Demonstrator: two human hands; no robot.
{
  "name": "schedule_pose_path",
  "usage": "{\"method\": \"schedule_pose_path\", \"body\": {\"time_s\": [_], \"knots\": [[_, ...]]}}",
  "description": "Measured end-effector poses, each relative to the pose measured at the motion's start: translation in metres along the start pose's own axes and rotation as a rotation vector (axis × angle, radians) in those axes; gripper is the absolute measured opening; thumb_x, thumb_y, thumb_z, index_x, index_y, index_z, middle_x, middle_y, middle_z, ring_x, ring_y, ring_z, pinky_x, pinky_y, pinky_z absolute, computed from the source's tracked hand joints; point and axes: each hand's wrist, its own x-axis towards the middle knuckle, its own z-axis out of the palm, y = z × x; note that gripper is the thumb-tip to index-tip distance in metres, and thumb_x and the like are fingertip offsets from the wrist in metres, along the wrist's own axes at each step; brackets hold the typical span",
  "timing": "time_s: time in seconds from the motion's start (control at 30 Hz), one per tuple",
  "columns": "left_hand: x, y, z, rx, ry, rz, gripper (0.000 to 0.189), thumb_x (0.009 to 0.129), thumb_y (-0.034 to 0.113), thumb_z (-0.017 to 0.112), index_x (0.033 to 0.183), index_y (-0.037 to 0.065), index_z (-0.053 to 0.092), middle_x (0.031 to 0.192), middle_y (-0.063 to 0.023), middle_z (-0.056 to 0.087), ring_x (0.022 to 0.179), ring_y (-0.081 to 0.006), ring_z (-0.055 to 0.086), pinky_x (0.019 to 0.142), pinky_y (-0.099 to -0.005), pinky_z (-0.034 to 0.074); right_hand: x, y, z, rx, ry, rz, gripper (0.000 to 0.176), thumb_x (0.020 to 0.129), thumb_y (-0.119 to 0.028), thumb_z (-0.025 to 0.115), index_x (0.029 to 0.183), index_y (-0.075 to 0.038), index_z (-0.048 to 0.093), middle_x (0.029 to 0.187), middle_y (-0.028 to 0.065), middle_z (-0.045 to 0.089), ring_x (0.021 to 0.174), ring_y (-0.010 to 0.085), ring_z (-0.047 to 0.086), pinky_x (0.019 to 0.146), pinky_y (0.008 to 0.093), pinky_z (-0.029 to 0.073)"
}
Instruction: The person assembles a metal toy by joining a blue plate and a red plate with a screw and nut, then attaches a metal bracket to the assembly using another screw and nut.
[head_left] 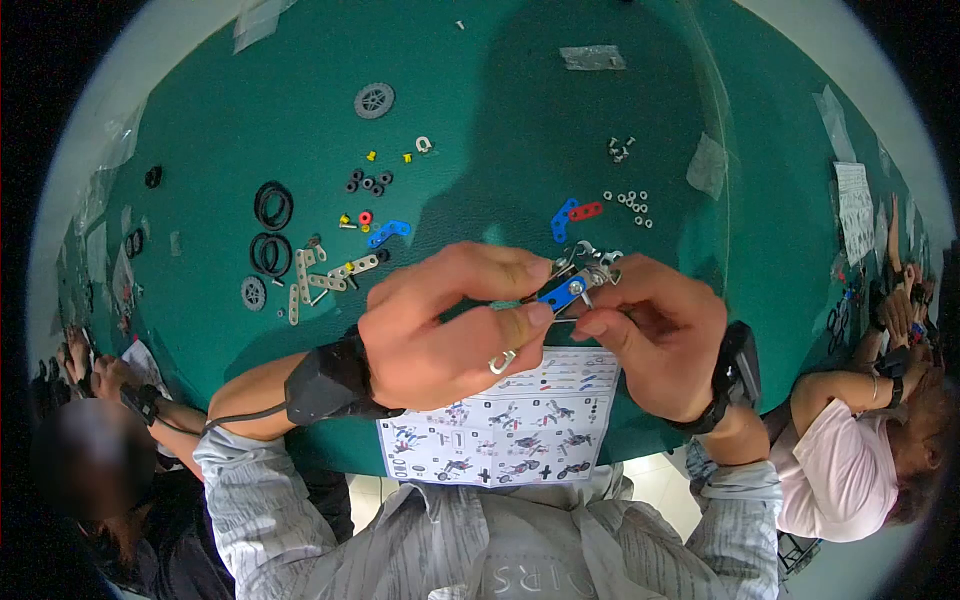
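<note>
My left hand (450, 325) is closed, pinching a small model assembly with a blue perforated strip (560, 295) between thumb and fingers. A silver screw (577, 287) sits at the strip's right end, and more metal parts stick out above it. My right hand (665, 335) is curled round the right end of the same assembly, thumb below and fingers partly hidden behind it. Under both hands lies a printed instruction sheet (500, 440) with step pictures. Just beyond the assembly are a blue bent strip (562, 222) and a red strip (586, 211).
On the green table (430, 60) lie a grey wheel (374, 100), black tyres (272, 205), several metal strips (302, 275), a blue angled strip (390, 233), small nuts (630, 200) and screws (621, 150). Other people sit at left and right, one in a pink sleeve (840, 470).
</note>
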Motion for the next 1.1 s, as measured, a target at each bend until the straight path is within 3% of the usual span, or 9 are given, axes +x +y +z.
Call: {"method": "schedule_pose_path", "body": {"time_s": [0.03, 0.13, 0.43, 0.53, 0.63, 0.73, 0.83, 1.03, 1.1], "knots": [[-0.002, -0.001, -0.002, 0.034, -0.038, 0.051, 0.029, 0.066, -0.005, 0.083, 0.090, -0.002, 0.067, 0.099, -0.0215, 0.065, 0.088, -0.0349, 0.071, 0.073, -0.0382, 0.061, -0.002, 0.002, 0.003, 0.216, 0.017, 0.174, 0.013, 0.086, -0.003, 0.073, 0.092, 0.004, 0.065, 0.088, 0.0117, 0.068, 0.077, 0.0189, 0.067, 0.068, 0.0293, 0.054], [-0.003, -0.004, -0.003, 0.038, -0.073, 0.075, 0.029, 0.066, -0.003, 0.083, 0.091, -0.002, 0.068, 0.099, -0.0218, 0.065, 0.088, -0.0354, 0.071, 0.072, -0.0385, 0.061, -0.001, 0.008, 0.001, 0.353, -0.049, 0.254, 0.012, 0.094, -0.006, 0.064, 0.096, 0.006, 0.061, 0.091, 0.0127, 0.068, 0.080, 0.0153, 0.065, 0.069, 0.0278, 0.055], [-0.003, -0.007, -0.002, -0.036, -0.071, 0.040, 0.022, 0.068, -0.002, 0.083, 0.085, -0.004, 0.069, 0.100, -0.0221, 0.064, 0.086, -0.0350, 0.070, 0.073, -0.0406, 0.061, 0.001, 0.010, -0.002, 0.454, -0.102, 0.343, 0.017, 0.098, -0.011, 0.060, 0.096, 0.005, 0.060, 0.089, 0.0130, 0.068, 0.075, 0.0163, 0.065, 0.065, 0.0288, 0.054], [0.003, -0.004, 0.002, -0.036, -0.016, 0.022, 0.021, 0.065, -0.002, 0.082, 0.077, 0.001, 0.065, 0.088, -0.0162, 0.063, 0.079, -0.0300, 0.071, 0.063, -0.0345, 0.061, 0.000, 0.014, -0.005, 0.542, -0.126, 0.384, 0.017, 0.098, -0.013, 0.060, 0.097, 0.004, 0.061, 0.086, 0.0127, 0.067, 0.072, 0.0167, 0.065, 0.063, 0.0286, 0.054], [0.001, -0.012, 0.006, -0.025, -0.003, 0.153, 0.021, 0.065, -0.001, 0.082, 0.078, 0.000, 0.065, 0.088, -0.0159, 0.063, 0.080, -0.0304, 0.071, 0.064, -0.0341, 0.061, 0.002, 0.011, -0.010, 0.703, -0.178, 0.526, 0.018, 0.097, -0.014, 0.061, 0.097, 0.004, 0.061, 0.084, 0.0129, 0.068, 0.070, 0.0172, 0.065, 0.061, 0.0287, 0.053], [0.002, -0.011, 0.003, -0.003, -0.032, 0.173, 0.022, 0.064, 0.000, 0.083, 0.079, -0.001, 0.067, 0.088, -0.0153, 0.063, 0.081, -0.0306, 0.071, 0.064, -0.0343, 0.061, 0.002, 0.011, -0.008, 0.790, -0.170, 0.550, 0.018, 0.097, -0.015, 0.062, 0.097, 0.003, 0.061, 0.083, 0.0130, 0.068, 0.069, 0.0173, 0.065, 0.060, 0.0288, 0.053], [-0.002, -0.008, -0.002, 0.013, -0.106, 0.044, 0.027, 0.070, -0.001, 0.083, 0.092, -0.003, 0.069, 0.097, -0.0195, 0.064, 0.087, -0.0324, 0.070, 0.077, -0.0421, 0.060, 0.003, 0.009, -0.007, 0.697, -0.100, 0.494, 0.015, 0.095, -0.012, 0.064, 0.098, 0.003, 0.061, 0.084, 0.0137, 0.069, 0.070, 0.0171, 0.066, 0.059, 0.0289, 0.054], [-0.003, -0.006, 0.000, 0.025, -0.097, -0.005, 0.026, 0.069, 0.000, 0.083, 0.091, -0.002, 0.069, 0.097, -0.0183, 0.064, 0.088, -0.0297, 0.070, 0.078, -0.0395, 0.060, 0.006, 0.010, -0.008, 0.670, 0.020, 0.403, 0.013, 0.090, -0.004, 0.068, 0.099, 0.003, 0.062, 0.091, 0.0158, 0.071, 0.075, 0.0174, 0.068, 0.059, 0.0278, 0.056], [0.002, 0.000, 0.006, 0.027, -0.024, -0.090, 0.024, 0.065, -0.004, 0.083, 0.085, -0.001, 0.069, 0.092, -0.0153, 0.064, 0.084, -0.0271, 0.071, 0.070, -0.0333, 0.060, 0.004, 0.011, -0.007, 0.612, 0.024, 0.390, 0.014, 0.089, -0.002, 0.069, 0.100, 0.004, 0.063, 0.092, 0.0161, 0.071, 0.076, 0.0176, 0.069, 0.061, 0.0277, 0.057]]}}
